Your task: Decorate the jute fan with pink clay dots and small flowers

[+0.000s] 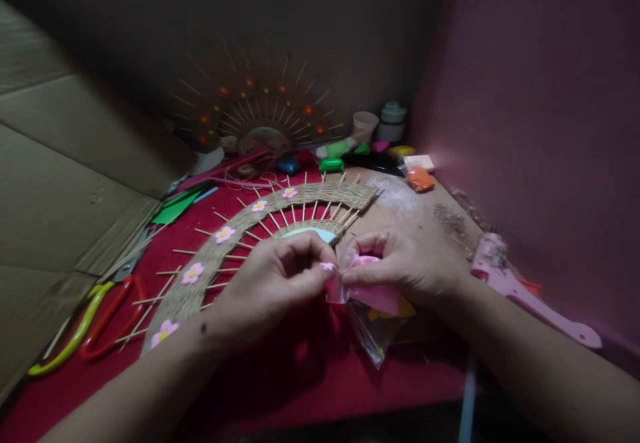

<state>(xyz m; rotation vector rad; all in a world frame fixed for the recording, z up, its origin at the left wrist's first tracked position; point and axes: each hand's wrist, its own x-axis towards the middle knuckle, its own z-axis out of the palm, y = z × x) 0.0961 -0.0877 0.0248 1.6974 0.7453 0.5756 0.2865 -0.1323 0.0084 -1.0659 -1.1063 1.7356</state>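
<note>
Hands: left hand and right hand pinch pink clay packet between fingertips; woven arc beyond grip carries five flowers, far end bare.

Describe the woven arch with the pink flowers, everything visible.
The arch is a flat curved band of tan, straw-like weave lying on the red cloth. Thin wooden sticks poke out from both edges like rays. Five pink flowers with yellow centres sit along it. A pale blue piece lies inside its curve. The left hand overlaps its inner side.
</note>
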